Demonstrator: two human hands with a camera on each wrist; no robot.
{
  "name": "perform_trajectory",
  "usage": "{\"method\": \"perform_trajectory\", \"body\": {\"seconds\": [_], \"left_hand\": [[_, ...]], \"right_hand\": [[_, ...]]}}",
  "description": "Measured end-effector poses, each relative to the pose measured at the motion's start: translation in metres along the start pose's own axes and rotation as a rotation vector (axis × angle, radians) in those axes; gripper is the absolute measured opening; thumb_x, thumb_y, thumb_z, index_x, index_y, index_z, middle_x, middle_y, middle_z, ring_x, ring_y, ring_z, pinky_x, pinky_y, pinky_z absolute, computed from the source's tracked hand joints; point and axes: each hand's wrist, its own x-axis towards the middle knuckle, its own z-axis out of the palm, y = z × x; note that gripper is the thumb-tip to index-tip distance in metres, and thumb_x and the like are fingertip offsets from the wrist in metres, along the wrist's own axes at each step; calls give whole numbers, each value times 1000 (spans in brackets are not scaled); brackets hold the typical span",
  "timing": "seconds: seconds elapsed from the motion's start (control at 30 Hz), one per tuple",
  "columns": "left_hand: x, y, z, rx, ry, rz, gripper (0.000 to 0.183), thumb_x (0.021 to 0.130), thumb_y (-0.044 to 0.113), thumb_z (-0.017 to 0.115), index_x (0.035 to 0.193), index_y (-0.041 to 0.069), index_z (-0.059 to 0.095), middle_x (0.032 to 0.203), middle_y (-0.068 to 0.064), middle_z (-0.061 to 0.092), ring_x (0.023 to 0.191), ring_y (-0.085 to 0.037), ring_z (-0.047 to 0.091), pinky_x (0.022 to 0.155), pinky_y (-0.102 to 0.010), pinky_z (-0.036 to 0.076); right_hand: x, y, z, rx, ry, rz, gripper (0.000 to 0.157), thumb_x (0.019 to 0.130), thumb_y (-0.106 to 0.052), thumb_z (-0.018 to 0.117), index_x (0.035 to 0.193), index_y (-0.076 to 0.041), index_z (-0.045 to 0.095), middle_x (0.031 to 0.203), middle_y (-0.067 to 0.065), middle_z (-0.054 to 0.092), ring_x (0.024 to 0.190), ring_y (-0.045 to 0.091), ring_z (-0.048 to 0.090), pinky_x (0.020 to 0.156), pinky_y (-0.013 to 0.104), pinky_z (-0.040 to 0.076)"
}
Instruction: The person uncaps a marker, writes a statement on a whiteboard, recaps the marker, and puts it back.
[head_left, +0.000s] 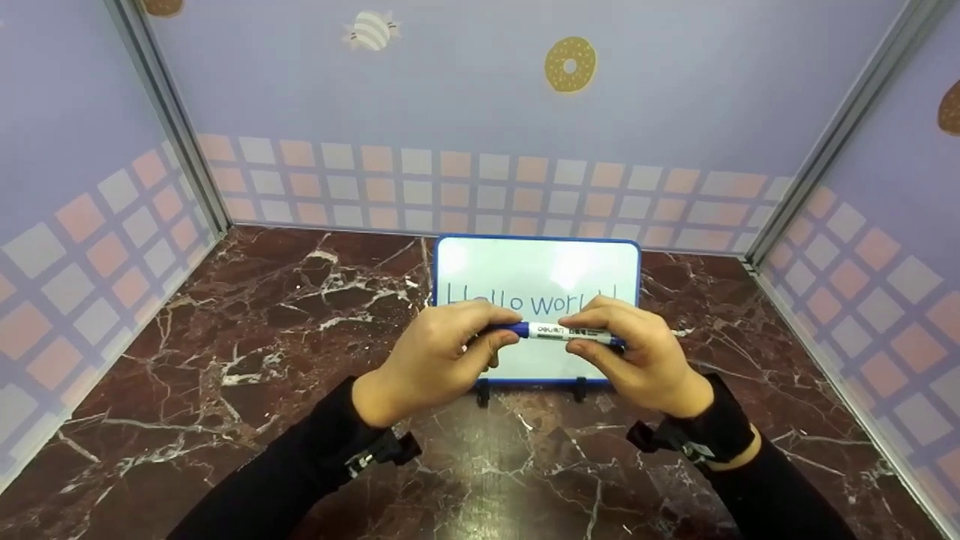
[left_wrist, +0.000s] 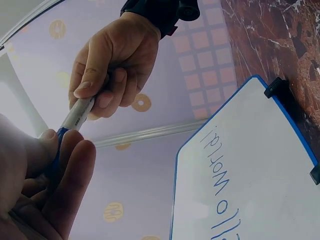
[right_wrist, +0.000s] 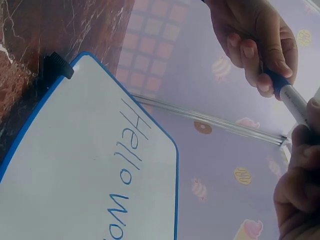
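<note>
Both hands hold one whiteboard marker (head_left: 550, 331) level between them, in front of a small whiteboard (head_left: 495, 364). Thumb and fingers of my left hand (head_left: 439, 349) pinch the blue cap (left_wrist: 59, 145) at its left end. My right hand (head_left: 641, 352) grips the white barrel (right_wrist: 295, 103) toward the other end, where a bit of blue shows. The cap looks seated against the barrel, with no tip visible. Blue handwriting on the board reads "Hello world", partly covered by the hands in the head view.
The blue-framed board stands on black clip feet (head_left: 483, 391) on a dark red marbled tabletop (head_left: 300, 367). Lilac panels (head_left: 465, 82) with pink and white squares enclose the back and sides, joined by metal corner posts (head_left: 825, 142). Both wrists wear black camera straps.
</note>
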Motion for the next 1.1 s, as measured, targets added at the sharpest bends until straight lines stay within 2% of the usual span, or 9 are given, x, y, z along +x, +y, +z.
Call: {"method": "perform_trajectory", "body": {"seconds": [0.2, 0.63, 0.83, 1.0, 1.1], "left_hand": [[1, 1, 5, 39, 36, 56, 16, 100, -3, 80, 114, -6, 74, 89, -8, 77, 65, -12, 71, 66, -20, 60], [-2, -4, 8, 37, 30, 35, 13, 101, -2, 79, 113, -5, 75, 88, -8, 76, 65, -11, 71, 65, -19, 59], [0, -9, -2, 42, -5, 49, 15, 101, -2, 78, 115, -5, 74, 89, -7, 75, 69, -12, 70, 66, -18, 59], [2, -13, -9, 60, -37, 21, 13, 105, 2, 77, 117, -2, 75, 94, -5, 75, 75, -12, 69, 72, -19, 59], [2, -16, -10, 81, -43, 22, 13, 105, 5, 77, 117, 0, 75, 100, -5, 78, 78, -13, 68, 73, -20, 59]], "right_hand": [[0, -1, -1, 3, -6, -5, 22, 108, -10, 75, 119, 9, 75, 96, 12, 73, 75, 17, 59, 68, 25, 51], [-2, 4, 3, 11, -23, 20, 20, 107, -7, 75, 119, 9, 74, 95, 12, 72, 72, 17, 58, 66, 24, 50], [1, 3, 4, -83, -53, 25, 25, 111, -16, 72, 124, 5, 73, 98, 9, 72, 74, 16, 58, 66, 24, 48], [0, 4, 2, -150, -119, 46, 28, 107, -2, 72, 134, 4, 69, 107, 9, 72, 80, 15, 60, 71, 23, 50], [-2, 5, 2, -211, -143, 27, 29, 108, -3, 70, 137, 2, 67, 109, 8, 71, 76, 14, 57, 67, 23, 48]]}}
